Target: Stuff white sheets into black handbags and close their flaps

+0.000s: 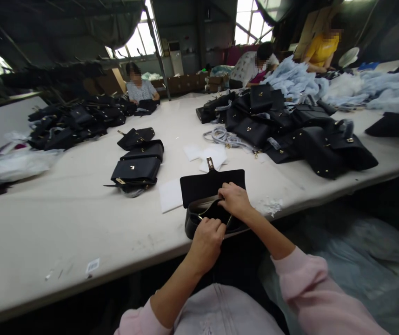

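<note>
A black handbag (193,223) sits at the table's near edge, its flap (199,186) folded back away from me and its mouth spread. On the flap's far edge a strap with a gold clasp (210,164) sticks up. My left hand (209,239) has its fingers curled over the near rim beside a gold zipper. Farther back, my right hand (233,199) pinches the inner edge of the opening under the flap, fingers bent inward. The bag's inside is dark, and my fingertips are partly hidden in it.
Several black bags (136,170) stand in a row left of centre. Larger heaps of black bags (255,116) lie at right and far left. White foam sheets (171,195) and paper scraps (271,205) lie nearby. Three people work behind, one in a yellow shirt (321,49).
</note>
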A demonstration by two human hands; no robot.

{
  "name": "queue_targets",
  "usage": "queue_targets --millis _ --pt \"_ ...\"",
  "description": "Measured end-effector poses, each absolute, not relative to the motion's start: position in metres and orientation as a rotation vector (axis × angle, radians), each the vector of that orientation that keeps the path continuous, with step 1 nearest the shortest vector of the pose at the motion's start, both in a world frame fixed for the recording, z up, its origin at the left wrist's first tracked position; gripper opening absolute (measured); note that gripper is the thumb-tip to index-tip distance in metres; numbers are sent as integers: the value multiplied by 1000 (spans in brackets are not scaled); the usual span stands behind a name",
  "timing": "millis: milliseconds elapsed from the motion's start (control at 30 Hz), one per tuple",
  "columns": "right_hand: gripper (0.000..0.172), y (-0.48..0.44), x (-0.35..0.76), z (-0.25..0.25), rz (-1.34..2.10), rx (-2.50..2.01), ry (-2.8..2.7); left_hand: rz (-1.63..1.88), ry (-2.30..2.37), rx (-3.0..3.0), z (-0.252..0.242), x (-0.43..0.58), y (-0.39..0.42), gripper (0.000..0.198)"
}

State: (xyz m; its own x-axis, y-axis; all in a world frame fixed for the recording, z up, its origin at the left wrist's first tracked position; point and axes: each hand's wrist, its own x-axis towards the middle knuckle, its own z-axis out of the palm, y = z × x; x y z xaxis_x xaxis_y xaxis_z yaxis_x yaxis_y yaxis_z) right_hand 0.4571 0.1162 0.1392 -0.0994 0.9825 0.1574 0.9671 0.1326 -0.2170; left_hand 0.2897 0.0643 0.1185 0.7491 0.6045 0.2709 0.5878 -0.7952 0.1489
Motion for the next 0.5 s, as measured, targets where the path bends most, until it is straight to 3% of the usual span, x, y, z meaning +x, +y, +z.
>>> queue_targets --millis 133,267,367,500 --pt "17 137 457 139 513 -1893 -2053 566 1100 2803 127 273 65 21" --pt "27 140 462 138 1257 -1398 -1819 643 1126 2667 140 228 55 20" --pt "33 153 463 124 1283 -1291 -1578 670 1025 2650 137 183 34 19" --pt "32 195 431 88 1104 -1661 -1563 697 878 2853 117 134 8 23"
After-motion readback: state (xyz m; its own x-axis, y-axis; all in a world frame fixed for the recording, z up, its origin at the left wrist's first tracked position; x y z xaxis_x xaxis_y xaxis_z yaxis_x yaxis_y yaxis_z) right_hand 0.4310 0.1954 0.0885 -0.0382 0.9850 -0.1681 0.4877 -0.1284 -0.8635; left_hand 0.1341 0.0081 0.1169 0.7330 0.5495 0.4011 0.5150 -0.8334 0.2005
